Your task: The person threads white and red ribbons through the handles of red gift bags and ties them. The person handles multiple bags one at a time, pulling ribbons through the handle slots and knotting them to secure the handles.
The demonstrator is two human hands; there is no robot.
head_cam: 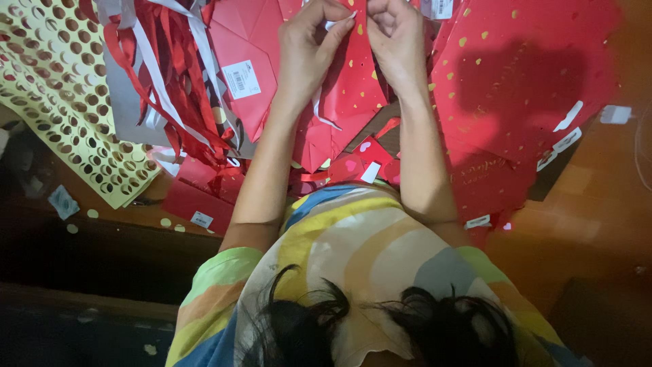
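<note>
Both my hands are raised over a red paper bag with gold flecks. My left hand pinches a thin white strip at the bag's top edge, and the strip trails down over the red paper. Close beside it, my right hand has its fingers closed on the same top edge of the bag. The fingertips of the two hands nearly touch. My striped, many-coloured shirt and dark hair fill the bottom of the view.
A bundle of red and white ribbons lies at the upper left. A yellow sheet punched with round holes lies beside it. Flat red bags with white labels are piled on the right, over an orange-brown floor.
</note>
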